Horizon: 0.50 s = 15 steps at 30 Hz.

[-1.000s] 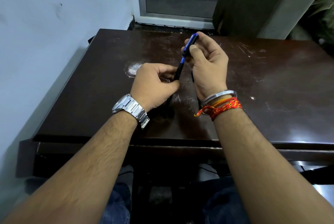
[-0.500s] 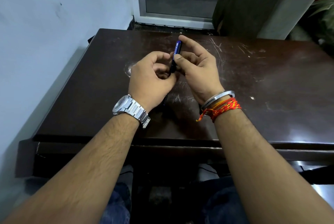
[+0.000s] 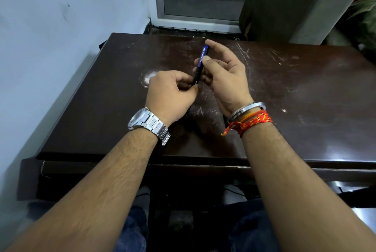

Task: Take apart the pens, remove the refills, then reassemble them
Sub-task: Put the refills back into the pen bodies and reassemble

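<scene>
Your hands share one pen [image 3: 201,62], held tilted above the table [image 3: 305,99]. Your right hand [image 3: 225,76] pinches the blue upper barrel between thumb and fingers, with the index finger reaching the top end. Your left hand [image 3: 171,95], fingers curled, grips the dark lower end. Only one pen shows plainly; dark shapes under your wrists are too dim to tell.
</scene>
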### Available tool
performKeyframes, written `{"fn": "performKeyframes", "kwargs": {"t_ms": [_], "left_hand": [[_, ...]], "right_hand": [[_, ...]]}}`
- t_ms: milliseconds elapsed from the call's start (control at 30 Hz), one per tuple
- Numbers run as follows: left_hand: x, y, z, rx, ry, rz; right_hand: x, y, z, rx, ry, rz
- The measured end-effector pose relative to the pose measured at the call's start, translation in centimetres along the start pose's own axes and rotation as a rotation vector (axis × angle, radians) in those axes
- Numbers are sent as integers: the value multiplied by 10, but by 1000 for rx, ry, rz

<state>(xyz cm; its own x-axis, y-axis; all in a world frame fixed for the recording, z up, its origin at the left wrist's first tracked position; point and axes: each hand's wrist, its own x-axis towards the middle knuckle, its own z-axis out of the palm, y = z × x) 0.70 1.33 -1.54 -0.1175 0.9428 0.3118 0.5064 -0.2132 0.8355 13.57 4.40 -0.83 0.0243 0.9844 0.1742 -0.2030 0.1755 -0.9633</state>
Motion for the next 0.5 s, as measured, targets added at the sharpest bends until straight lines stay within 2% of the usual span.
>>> {"fn": "performKeyframes", "kwargs": {"t_ms": [233, 500], "left_hand": [[-3, 2, 2, 61, 17, 78], [-2, -2, 3, 51, 17, 54]], "right_hand": [[0, 3, -3, -88, 3, -54], [0, 7, 3, -69, -21, -12]]}}
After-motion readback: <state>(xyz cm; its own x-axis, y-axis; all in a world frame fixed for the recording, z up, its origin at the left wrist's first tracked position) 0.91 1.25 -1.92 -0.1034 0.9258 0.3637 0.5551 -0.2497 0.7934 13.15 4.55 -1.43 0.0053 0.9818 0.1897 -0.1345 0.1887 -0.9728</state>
